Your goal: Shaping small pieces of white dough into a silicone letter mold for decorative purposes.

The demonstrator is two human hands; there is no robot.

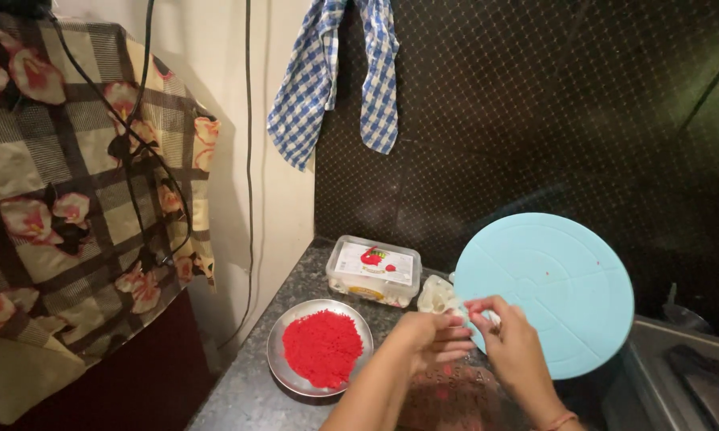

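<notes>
My left hand (431, 339) and my right hand (509, 339) meet in front of me, fingers pinched together on a small white piece (473, 314) at the near edge of a round light-blue turntable (559, 287). The fingertips show red stains. Just behind the hands lies a crumpled clear plastic wrap (438, 294). Left of my left hand sits a steel plate (284, 363) heaped with red crumbs (323, 347). What exactly the white piece is cannot be told.
A clear lidded plastic box (373, 270) stands behind the plate on the dark speckled counter (248, 399). A blue checked towel (331, 72) hangs on the dark tiled wall. A floral checked cloth (72, 191) covers something at left. A sink edge (663, 359) lies at right.
</notes>
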